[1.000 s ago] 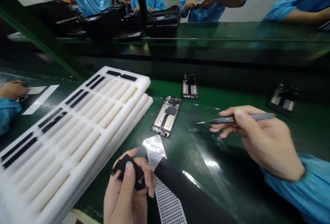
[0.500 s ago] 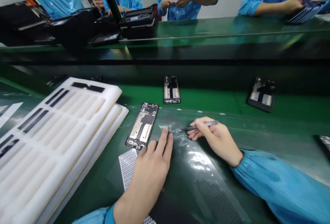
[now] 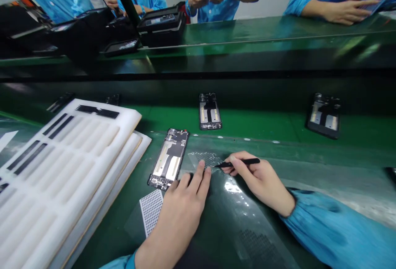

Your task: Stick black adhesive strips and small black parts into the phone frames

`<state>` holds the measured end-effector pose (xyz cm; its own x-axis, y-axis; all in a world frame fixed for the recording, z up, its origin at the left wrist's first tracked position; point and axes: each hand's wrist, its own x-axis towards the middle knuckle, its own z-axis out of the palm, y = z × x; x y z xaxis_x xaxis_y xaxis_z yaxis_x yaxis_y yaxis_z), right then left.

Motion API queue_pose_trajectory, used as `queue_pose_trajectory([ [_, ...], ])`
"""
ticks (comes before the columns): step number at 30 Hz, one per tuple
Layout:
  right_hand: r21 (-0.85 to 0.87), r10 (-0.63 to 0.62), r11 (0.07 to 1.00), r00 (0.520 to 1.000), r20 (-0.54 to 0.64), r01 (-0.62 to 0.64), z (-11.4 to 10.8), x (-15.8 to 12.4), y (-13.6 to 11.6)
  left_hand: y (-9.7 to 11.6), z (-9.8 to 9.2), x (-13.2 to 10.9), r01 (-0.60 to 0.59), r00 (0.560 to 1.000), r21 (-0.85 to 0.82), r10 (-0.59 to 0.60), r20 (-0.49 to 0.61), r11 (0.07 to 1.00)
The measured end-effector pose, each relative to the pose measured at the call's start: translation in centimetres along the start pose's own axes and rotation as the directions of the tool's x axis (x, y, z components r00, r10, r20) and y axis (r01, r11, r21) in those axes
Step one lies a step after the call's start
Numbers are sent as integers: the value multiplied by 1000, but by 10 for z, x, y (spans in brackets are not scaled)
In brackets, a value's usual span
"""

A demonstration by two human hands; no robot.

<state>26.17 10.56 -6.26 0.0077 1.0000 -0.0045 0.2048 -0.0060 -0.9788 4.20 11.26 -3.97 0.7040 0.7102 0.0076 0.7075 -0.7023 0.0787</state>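
My right hand (image 3: 250, 174) grips black tweezers (image 3: 244, 162), their tip pointing left onto a small clear sheet (image 3: 201, 157) with a dotted pattern. Flat on the bench, my left hand (image 3: 185, 203) rests with its fingers stretched out, fingertips on that sheet beside the tweezers' tip. Left of my fingers lies an opened phone (image 3: 168, 159) with its inner parts bare. A white sheet of small dark dots (image 3: 151, 209) is partly under my left hand. Below my right hand spreads another clear film (image 3: 260, 244) with dark marks.
Stacked white foam trays (image 3: 77, 157) holding thin black strips stand at the left. On the green belt behind sit an opened phone (image 3: 210, 112) and another opened phone (image 3: 324, 114). Co-workers in blue smocks (image 3: 213, 9) handle things across the raised green shelf (image 3: 262, 29).
The tweezers have tilted and now look dark, with their tip nearer my left fingertips. Phones on the belt appear slightly further right. The co-worker at right has turned the held items.
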Motion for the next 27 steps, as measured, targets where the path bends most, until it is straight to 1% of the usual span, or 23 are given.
queue_pose_trajectory([
  [3, -1, -5, 1000, 1000, 4, 5, 1, 0, 0, -2, 1, 0, 85, 996, -242, -80, 31, 967],
  [6, 15, -19, 1000, 1000, -8, 19, 1, 1, 1, -2, 3, -2, 161, 986, -397, -162, 32, 904],
  [8, 32, -31, 999, 999, -24, 31, -1, 1, -2, -1, 2, -5, 241, 963, -530, -270, 23, 813],
  [9, 45, -37, 998, 999, -35, 39, -3, 0, -6, 1, 0, -6, 281, 943, -603, -332, 29, 747],
  [10, 55, -51, 997, 997, -50, 53, -5, -2, -10, 3, -4, -7, 315, 922, -677, -385, 51, 665],
  [11, 54, -75, 995, 995, -72, 79, -6, -4, -16, 6, -9, -9, 338, 906, -749, -414, 94, 570],
  [12, 40, -108, 993, 989, -96, 112, -8, -8, -23, 8, -14, -9, 352, 898, -812, -412, 153, 466],
  [13, 15, -149, 988, 982, -116, 152, -8, -12, -30, 10, -19, -10, 358, 900, -860, -380, 214, 364],
  [15, -38, -229, 973, 965, -126, 226, -8, -20, -42, 13, -29, -11, 363, 914, -914, -263, 310, 183],
  [16, -50, -251, 968, 961, -115, 247, -7, -24, -46, 14, -33, -11, 357, 919, -932, -202, 339, 63],
  [17, -49, -260, 965, 961, -97, 256, -5, -27, -49, 15, -36, -11, 344, 924, -936, -151, 352, -76],
  [19, -35, -257, 966, 964, -70, 255, -2, -31, -51, 15, -39, -12, 293, 936, -887, -82, 343, -357],
  [20, -34, -250, 968, 966, -64, 248, 0, -31, -50, 15, -39, -13, 266, 941, -846, -65, 331, -462],
  [21, -37, -246, 969, 968, -59, 244, 1, -32, -49, 15, -39, -14, 245, 945, -817, -60, 322, -523],
  [23, -42, -242, 970, 969, -53, 240, 2, -31, -47, 14, -38, -15, 244, 946, -807, -50, 320, -537],
  [27, -28, -236, 972, 971, -37, 235, 2, -31, -45, 14, -36, -15, 258, 947, -817, -33, 319, -515],
])
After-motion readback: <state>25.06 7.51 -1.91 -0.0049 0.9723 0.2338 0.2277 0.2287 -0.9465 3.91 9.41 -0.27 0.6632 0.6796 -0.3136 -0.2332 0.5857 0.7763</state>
